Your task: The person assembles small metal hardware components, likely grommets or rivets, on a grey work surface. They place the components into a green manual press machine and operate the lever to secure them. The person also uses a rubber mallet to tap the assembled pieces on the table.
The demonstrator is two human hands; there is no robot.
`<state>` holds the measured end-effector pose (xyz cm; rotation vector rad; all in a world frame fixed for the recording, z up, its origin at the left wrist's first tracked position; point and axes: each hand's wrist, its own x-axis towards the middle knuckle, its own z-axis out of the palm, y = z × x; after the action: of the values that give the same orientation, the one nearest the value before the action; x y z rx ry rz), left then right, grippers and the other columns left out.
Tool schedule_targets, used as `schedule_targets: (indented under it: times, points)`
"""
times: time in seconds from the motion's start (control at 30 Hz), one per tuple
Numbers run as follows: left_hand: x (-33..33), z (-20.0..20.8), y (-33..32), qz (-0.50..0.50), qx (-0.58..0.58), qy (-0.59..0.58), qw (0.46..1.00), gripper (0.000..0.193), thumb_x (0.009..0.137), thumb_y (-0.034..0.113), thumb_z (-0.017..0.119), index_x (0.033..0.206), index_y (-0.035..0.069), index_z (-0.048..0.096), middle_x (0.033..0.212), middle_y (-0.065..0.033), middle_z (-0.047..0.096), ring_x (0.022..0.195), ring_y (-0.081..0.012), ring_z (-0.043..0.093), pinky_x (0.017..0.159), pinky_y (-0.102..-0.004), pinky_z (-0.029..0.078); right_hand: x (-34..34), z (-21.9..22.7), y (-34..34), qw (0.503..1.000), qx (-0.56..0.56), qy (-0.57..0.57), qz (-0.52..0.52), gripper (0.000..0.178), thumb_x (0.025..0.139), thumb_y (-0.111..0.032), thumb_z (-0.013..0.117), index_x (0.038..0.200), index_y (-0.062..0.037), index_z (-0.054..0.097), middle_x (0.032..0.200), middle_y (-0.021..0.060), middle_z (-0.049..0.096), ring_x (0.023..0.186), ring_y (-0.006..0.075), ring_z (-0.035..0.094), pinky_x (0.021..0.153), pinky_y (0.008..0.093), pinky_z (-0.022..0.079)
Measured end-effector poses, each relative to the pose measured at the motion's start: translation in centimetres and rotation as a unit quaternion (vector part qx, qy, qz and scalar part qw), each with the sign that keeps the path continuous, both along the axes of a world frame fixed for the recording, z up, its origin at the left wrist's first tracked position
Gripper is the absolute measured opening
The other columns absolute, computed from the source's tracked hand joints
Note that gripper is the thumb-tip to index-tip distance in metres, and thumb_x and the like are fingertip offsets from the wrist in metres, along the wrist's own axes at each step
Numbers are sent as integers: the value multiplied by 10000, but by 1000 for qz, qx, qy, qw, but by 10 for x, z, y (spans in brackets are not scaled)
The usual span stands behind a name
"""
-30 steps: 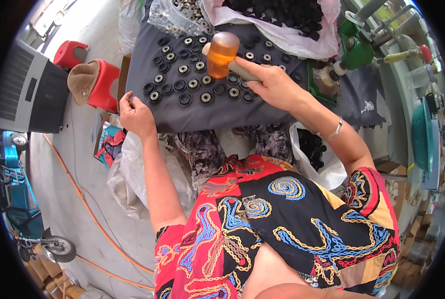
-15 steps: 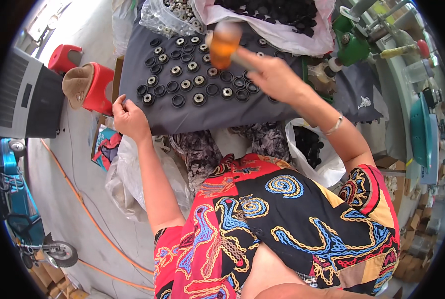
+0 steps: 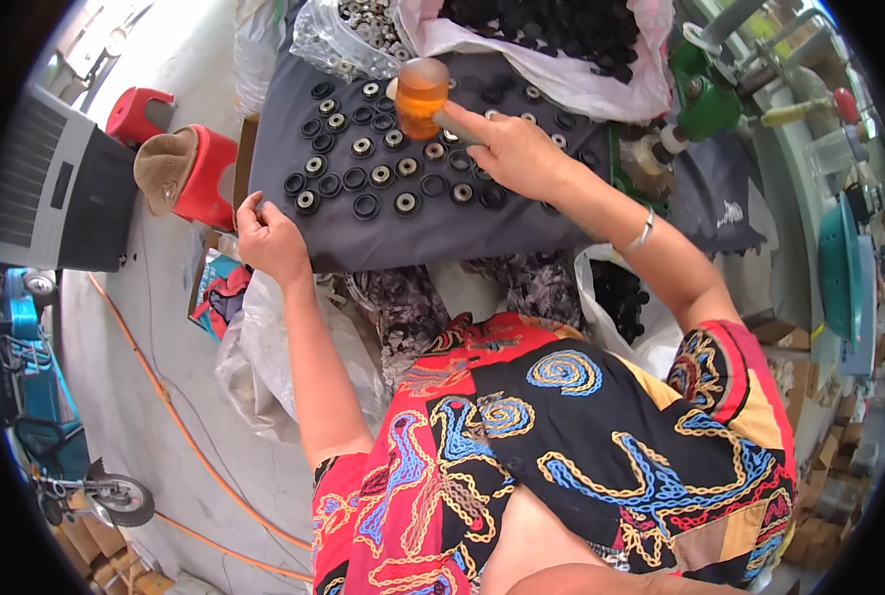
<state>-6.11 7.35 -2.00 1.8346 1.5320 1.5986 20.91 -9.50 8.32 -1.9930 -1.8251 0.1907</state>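
"So, doing what with the right hand (image 3: 527,154)?"

"Holding a hammer (image 3: 424,99) with a see-through orange head. Wrapping the fingers snugly around the grey handle (image 3: 457,126). Turning the back of the hand up."

"And bending the right arm?"

"Yes, bending it at the elbow, way out to the right. Reaching in over the dark cloth (image 3: 433,233) with the forearm, wearing a shiny bracelet (image 3: 645,229) near the wrist."

"Putting the hammer where?"

"Pointing its head to the far middle of the cloth, over the black rings (image 3: 365,216). Touching any with it? Cannot tell."

"And doing what with the left hand (image 3: 272,238)?"

"Reaching out with a nearly straight left arm, resting near the left edge of the cloth. Curling the fingers in, bringing them close to the thumb. Holding something tiny? Cannot tell."

"Seeing what else?"

"Seeing shiny metal middles in some rings. Spotting a clear bag (image 3: 318,42) of metal bits at the far side, next to a pinkish-white bag (image 3: 562,94) of black bits. Spotting a brown hat (image 3: 168,167) on a red stool (image 3: 214,174), off to the left."
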Motion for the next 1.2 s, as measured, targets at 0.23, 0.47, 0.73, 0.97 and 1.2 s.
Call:
schedule_targets:
  times: [0.23,0.47,0.73,0.97,1.2]
  points:
    - [2,13,-4,8,-21,8,1000,157,836,57,584,950,21,684,826,-106,698,694,-220,651,662,-340,502,23,19,6,981,181,60,17,556,852,-98,605,1390,-140,470,1031,231,666,939,385,655,795,417,535]
    - [5,11,-6,-3,-15,-10,1000,165,831,54,589,963,23,683,812,-105,690,673,-214,634,654,-332,493,19,16,7,994,-56,39,-82,590,864,-69,604,1431,-103,444,1137,226,659,999,288,670,864,378,506]
    - [2,11,-3,4,-29,-5,1000,162,830,51,587,957,21,682,782,-90,675,658,-197,618,643,-336,488,52,28,22,982,189,12,-22,560,847,-94,604,1388,-60,460,1165,248,622,1064,392,611,899,417,495]
    - [5,6,-2,-4,13,-7,1000,162,839,77,620,976,38,697,703,-26,627,616,-130,561,610,-295,463,47,6,19,992,2,35,-125,570,853,-122,599,1406,-126,460,1084,249,653,1006,424,621,881,452,489]
    - [3,8,-3,0,-14,-10,1000,158,840,65,591,960,25,686,725,-61,658,622,-168,592,622,-317,480,51,31,-30,988,141,43,-49,589,848,-105,605,1416,-95,450,1207,231,617,1044,404,621,901,406,494]
